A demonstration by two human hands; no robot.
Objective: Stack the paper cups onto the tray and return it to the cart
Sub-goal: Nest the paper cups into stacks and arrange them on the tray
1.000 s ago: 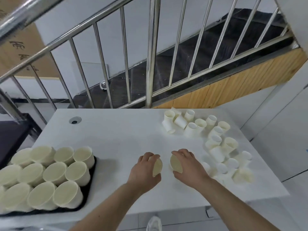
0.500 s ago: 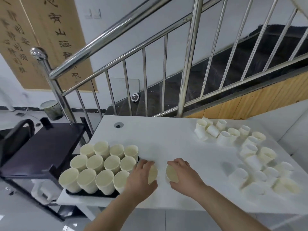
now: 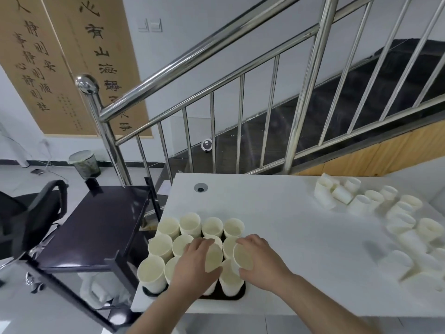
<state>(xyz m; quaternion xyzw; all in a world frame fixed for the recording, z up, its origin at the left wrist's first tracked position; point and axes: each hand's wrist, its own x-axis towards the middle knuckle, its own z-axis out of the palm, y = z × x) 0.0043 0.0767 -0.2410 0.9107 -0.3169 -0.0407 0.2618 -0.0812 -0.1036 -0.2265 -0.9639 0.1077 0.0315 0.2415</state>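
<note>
A black tray (image 3: 237,296) sits at the near left corner of the white table (image 3: 289,227), packed with several upright cream paper cups (image 3: 168,227). My left hand (image 3: 192,266) grips one paper cup (image 3: 213,257) directly above the tray's cups. My right hand (image 3: 261,259) grips another paper cup (image 3: 242,257) beside it, over the tray's right side. Several loose paper cups (image 3: 361,203) lie scattered on the table's right part, some upright, some on their sides. The dark cart (image 3: 96,227) stands just left of the table.
A steel stair railing (image 3: 168,75) rises behind the table. An office chair (image 3: 31,213) is left of the cart and a waste bin (image 3: 84,163) stands on the floor farther back. A round cable hole (image 3: 200,188) marks the table's far left.
Both hands, each holding a cup, moved left from the table's middle to above the tray. The view swung left, bringing the cart and chair into sight.
</note>
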